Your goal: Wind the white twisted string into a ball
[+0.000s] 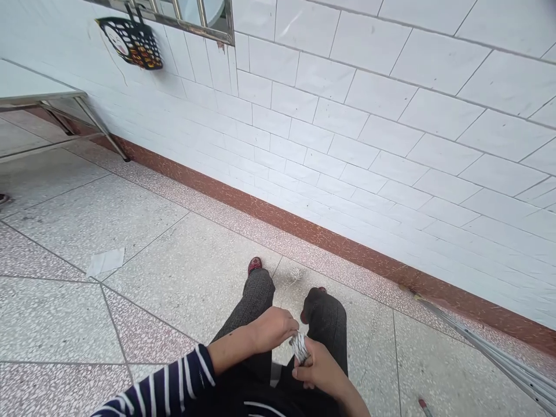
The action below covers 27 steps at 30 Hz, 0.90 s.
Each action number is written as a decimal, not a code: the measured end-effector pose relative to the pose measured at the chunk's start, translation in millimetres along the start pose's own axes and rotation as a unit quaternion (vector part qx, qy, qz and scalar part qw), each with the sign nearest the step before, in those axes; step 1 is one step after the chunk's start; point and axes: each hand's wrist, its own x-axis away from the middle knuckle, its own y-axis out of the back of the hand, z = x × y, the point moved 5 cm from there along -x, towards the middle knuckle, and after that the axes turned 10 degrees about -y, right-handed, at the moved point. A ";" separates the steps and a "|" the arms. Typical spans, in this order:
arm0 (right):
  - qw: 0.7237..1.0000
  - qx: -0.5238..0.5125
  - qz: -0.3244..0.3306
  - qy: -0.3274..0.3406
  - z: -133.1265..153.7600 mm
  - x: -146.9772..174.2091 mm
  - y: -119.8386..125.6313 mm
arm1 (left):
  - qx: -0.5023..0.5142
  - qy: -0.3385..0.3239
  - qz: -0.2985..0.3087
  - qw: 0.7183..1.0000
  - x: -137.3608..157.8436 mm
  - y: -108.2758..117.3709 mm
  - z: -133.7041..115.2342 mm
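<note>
My right hand point(322, 366) is wrapped round a small bundle of wound whitish string point(299, 346), held over my lap. Close beside it, my left hand point(274, 328) is closed, its thumb and fingers pinched together at the bundle's upper edge. What lies between those fingertips seems to be a strand of the string, though it is too small to see well. On the floor between my feet lies a loose heap of white string point(296, 274). Whether a strand links the heap to the bundle cannot be made out.
A white tiled wall point(330, 127) with a reddish-brown skirting point(278, 213) runs ahead. Long metal poles point(482, 341) lie at the right. A table point(41, 87) stands far left. A patterned bag point(132, 41) hangs below a barred window. White paper point(105, 262) is on the floor.
</note>
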 end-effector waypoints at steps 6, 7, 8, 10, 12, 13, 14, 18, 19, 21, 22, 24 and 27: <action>0.903 -0.367 0.200 0.099 26.2 23.5 6.0 | 0.091 0.050 -0.042 0.994 4.0 1.4 6.7; 0.889 -0.396 0.198 0.116 32.1 26.5 9.9 | 0.122 0.067 -0.049 0.989 4.1 3.4 7.8; 0.878 -0.418 0.194 0.133 38.0 29.2 13.9 | 0.156 0.084 -0.056 0.983 4.2 5.4 8.7; 0.864 -0.441 0.178 0.163 49.4 34.0 22.1 | 0.222 0.107 -0.072 0.966 4.5 9.3 9.6; 0.864 -0.440 0.161 0.183 59.0 37.4 29.9 | 0.267 0.115 -0.092 0.953 4.0 13.0 10.2; 0.867 -0.434 0.153 0.191 62.8 38.5 33.7 | 0.281 0.119 -0.100 0.947 3.3 14.3 10.9; 0.871 -0.426 0.146 0.198 66.2 39.4 37.3 | 0.295 0.125 -0.107 0.941 2.3 15.1 11.9; 0.890 -0.385 0.119 0.214 73.5 39.3 48.6 | 0.409 0.130 -0.120 0.895 -4.9 12.4 12.5; 0.893 -0.380 0.111 0.213 73.6 38.2 50.4 | 0.441 0.126 -0.120 0.880 -6.6 10.9 11.2; 0.896 -0.383 0.088 0.206 72.1 35.2 53.6 | 0.476 0.123 -0.118 0.863 -8.0 8.0 8.4; 0.895 -0.390 0.078 0.201 70.9 33.6 54.8 | 0.480 0.124 -0.116 0.861 -7.5 6.7 7.3; 0.890 -0.406 0.064 0.196 68.9 31.2 56.3 | 0.473 0.130 -0.115 0.864 -4.4 5.5 6.2; 0.878 -0.432 0.060 0.198 68.8 30.6 57.2 | 0.465 0.116 -0.122 0.869 0.4 10.8 5.3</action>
